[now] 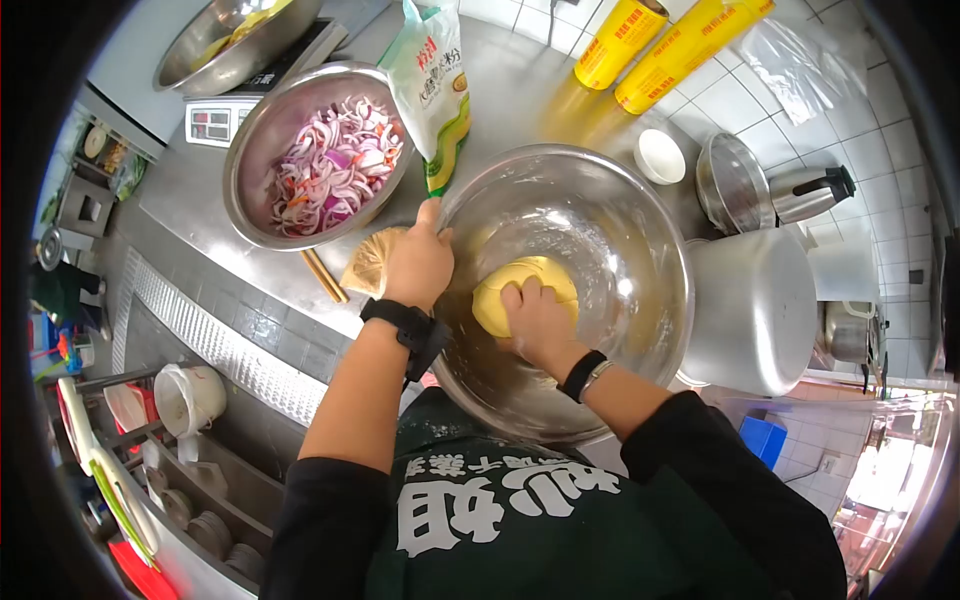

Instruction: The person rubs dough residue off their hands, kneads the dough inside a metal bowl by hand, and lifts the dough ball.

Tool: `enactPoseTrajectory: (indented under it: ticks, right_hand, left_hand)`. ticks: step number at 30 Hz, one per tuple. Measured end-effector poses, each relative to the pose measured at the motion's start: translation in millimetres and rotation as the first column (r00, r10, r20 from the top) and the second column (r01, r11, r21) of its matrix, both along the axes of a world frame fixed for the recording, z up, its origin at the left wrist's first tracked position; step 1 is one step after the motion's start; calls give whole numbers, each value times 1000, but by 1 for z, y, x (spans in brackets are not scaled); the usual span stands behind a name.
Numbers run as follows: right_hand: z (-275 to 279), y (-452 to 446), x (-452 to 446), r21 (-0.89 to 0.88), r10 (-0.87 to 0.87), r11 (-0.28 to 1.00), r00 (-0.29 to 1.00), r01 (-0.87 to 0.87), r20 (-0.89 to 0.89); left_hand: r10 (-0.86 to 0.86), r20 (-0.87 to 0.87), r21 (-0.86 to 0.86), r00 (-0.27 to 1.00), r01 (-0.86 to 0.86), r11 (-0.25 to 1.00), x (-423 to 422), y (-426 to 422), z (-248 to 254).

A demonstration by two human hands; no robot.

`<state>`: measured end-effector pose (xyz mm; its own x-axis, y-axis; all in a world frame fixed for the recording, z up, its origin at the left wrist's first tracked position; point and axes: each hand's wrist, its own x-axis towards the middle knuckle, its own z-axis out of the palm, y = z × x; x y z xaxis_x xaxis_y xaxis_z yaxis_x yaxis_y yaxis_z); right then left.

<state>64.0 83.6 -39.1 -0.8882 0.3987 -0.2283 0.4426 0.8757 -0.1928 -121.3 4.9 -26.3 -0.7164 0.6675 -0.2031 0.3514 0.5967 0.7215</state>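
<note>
A large steel mixing bowl point(655, 240) sits in front of me, its inner wall smeared with pale residue. Inside it lies a smooth yellow ball of dough point(525, 272). My right hand point(543, 325) presses into the dough with curled fingers, closed on its near side. At the bowl's left rim is my left hand point(420, 262), closed on the edge, its index finger pointing toward the base of an upright flour bag point(430, 80). Beside that hand, a tied clear bag of brown powder point(372, 262) is partly hidden by the wrist.
Left of the flour bag stands a steel bowl point(240, 205) of sliced red onions point(340, 165). Chopsticks point(325, 278) lie near the counter edge. A white bowl point(660, 157), a tall metal pot point(755, 310) and yellow wrap rolls point(690, 55) stand to the right and back.
</note>
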Motion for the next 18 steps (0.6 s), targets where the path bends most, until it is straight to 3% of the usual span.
enactPoseTrajectory:
  ticks: [4, 7, 8, 10, 12, 15, 18]
  right_hand:
    - [-2, 2, -7, -53, 10, 999, 996, -6, 86]
    - [8, 39, 5, -430, 138, 891, 989, -147, -53]
    - [31, 52, 9, -619, 73, 781, 996, -83, -43]
    - [48, 83, 18, -420, 137, 869, 943, -262, -305]
    - [67, 99, 6, -571, -233, 797, 972, 200, 15]
    - [-2, 107, -15, -646, -422, 734, 885, 208, -195]
    - [-26, 66, -33, -115, -91, 989, 996, 90, -10]
  left_hand:
    - [2, -15, 25, 1000, -2, 1000, 2, 0, -3]
    - [-1, -37, 48, 999, 3, 999, 0, -1, -2]
    - [-6, -45, 70, 999, 9, 998, -1, -2, -9]
    - [-16, -48, 77, 999, 20, 997, 0, -3, -13]
    - [-11, -49, 94, 999, 16, 995, 0, -2, -18]
    - [-2, -75, 93, 997, 9, 996, 1, -2, -15]
    - [17, -94, 65, 995, -11, 998, 4, -1, -12]
